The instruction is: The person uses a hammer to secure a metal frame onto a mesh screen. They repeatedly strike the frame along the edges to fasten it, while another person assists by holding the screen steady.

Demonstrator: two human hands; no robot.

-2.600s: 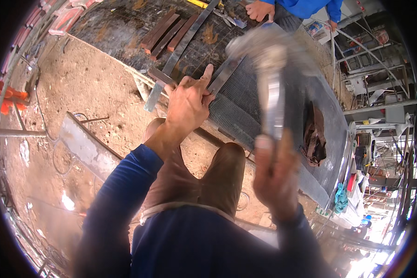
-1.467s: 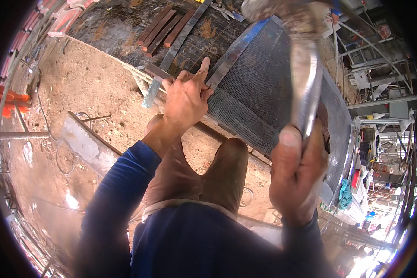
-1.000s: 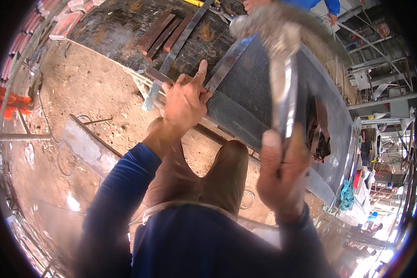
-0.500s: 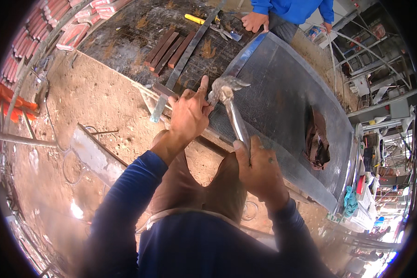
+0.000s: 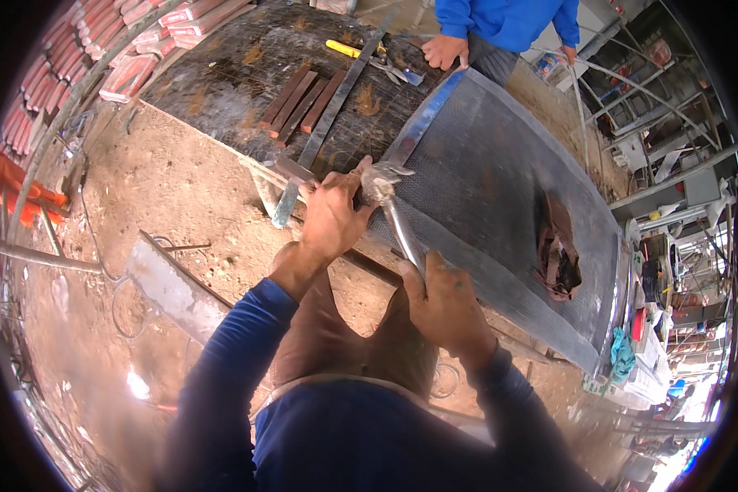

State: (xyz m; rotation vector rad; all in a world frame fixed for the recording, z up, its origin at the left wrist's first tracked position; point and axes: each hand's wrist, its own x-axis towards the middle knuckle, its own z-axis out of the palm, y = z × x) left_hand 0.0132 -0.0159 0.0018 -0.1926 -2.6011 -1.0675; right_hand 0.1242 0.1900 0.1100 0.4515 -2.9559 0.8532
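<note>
Ground point(image 5: 197, 197): sandy brown, bare of paving, strewn with wire and scraps.

Table point(image 5: 213, 90): dark board top, stained with rusty patches, slanting away from the near edge.

Mesh sheet point(image 5: 500, 172): fine, grey, spread over the right side of the table; near edge close above the knees.

Packs point(image 5: 127, 78): red and white, stacked beyond the table at far left.

Co-worker point(image 5: 500, 25): blue-sleeved, at the far edge; one hand point(image 5: 445, 52) near the far corner of the mesh.

Metal plate point(image 5: 172, 283): grey, blotched, narrow, low at left beside a loop of wire.

Long strip point(image 5: 344, 94): flat metal, running lengthwise over the table, pale end jutting past the near edge.

Edge strip point(image 5: 425, 120): bluish metal, along the left border of the mesh, leading toward the left hand.

Brown cloth point(image 5: 558, 254): crumpled, on the mesh at right.

Hammer point(image 5: 402, 225): shiny shaft, clawed head just beside the left fingertips, at the near left corner of the mesh.

Right hand point(image 5: 447, 303): wrapped firmly round the hammer's lower shaft.

Left hand point(image 5: 336, 215): fingers curled, low at the table edge; undersides hidden, so hard to tell whether pinching or only pressing.

Loose bars point(image 5: 287, 98): reddish brown, side by side, left of the long strip.

Yellow-handled tool point(image 5: 342, 48): beyond the bars.

Short bar point(image 5: 293, 169): brown, across the long strip, against the left hand.
</note>
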